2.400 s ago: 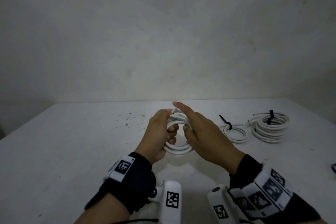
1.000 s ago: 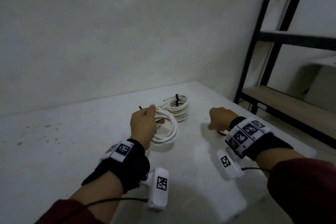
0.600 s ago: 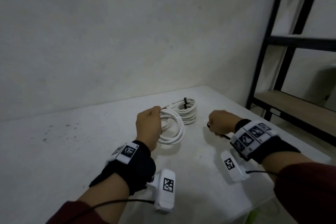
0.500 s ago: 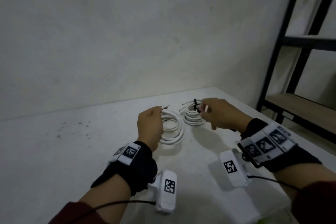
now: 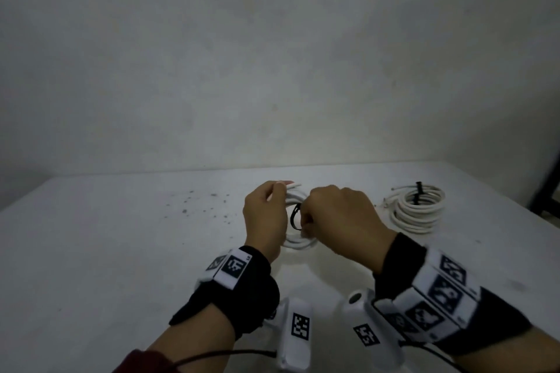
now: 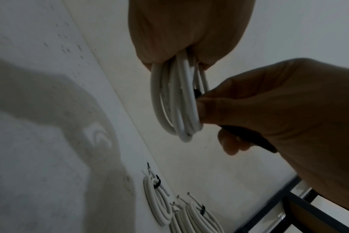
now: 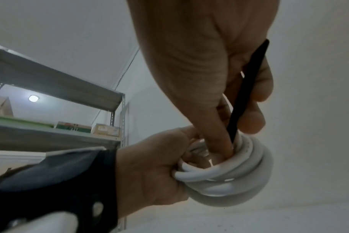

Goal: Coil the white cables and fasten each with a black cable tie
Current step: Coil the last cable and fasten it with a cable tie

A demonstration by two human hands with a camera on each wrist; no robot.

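Pale plaster wall (image 5: 272, 54) rises behind a white speckled desk (image 5: 106, 251), and a grey metal shelving rack (image 7: 56, 88) holding small boxes, their labels too blurred to read, shows in the right wrist view. Black wrist bands with square black-and-white coded markers (image 5: 235, 266), which carry no readable writing, sit on both arms. To the right of both hands, a finished coil of white cable (image 5: 416, 210) lies flat on the desk, a black tie (image 5: 418, 194) standing up from its far side; the left wrist view shows more tied coils beside it. The left hand (image 5: 265, 218) is curled round the loose coil of white round cable (image 6: 175, 100), holding it on edge above the desk, loops hanging down from the fingers (image 6: 189, 44). The right hand (image 5: 339, 221) pinches a thin black cable tie (image 7: 245, 91) against the coil's right side, its thumb pushed into the ring; the tie runs lengthwise along the right palm.
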